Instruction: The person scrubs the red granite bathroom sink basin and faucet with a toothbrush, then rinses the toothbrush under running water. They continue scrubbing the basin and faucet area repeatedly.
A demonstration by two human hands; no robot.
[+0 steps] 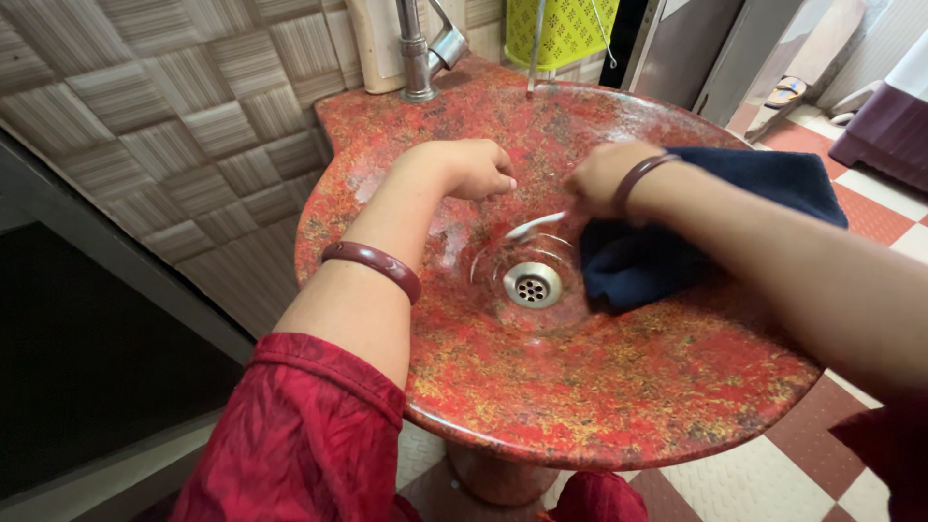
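A round red speckled sink fills the middle of the view, with a metal drain at its bottom. My left hand hovers over the back of the basin with its fingers curled in, and nothing shows in it. My right hand is closed on a thin white brush whose tip points down-left into the basin, just above the drain. A dark blue cloth lies draped over the sink's right side, under my right wrist. Both wrists wear dark red bangles.
A metal faucet stands at the sink's back rim. A tiled wall runs along the left, and a yellow-green perforated basket hangs behind. Red-and-white checked floor lies to the right, with a sandal further back.
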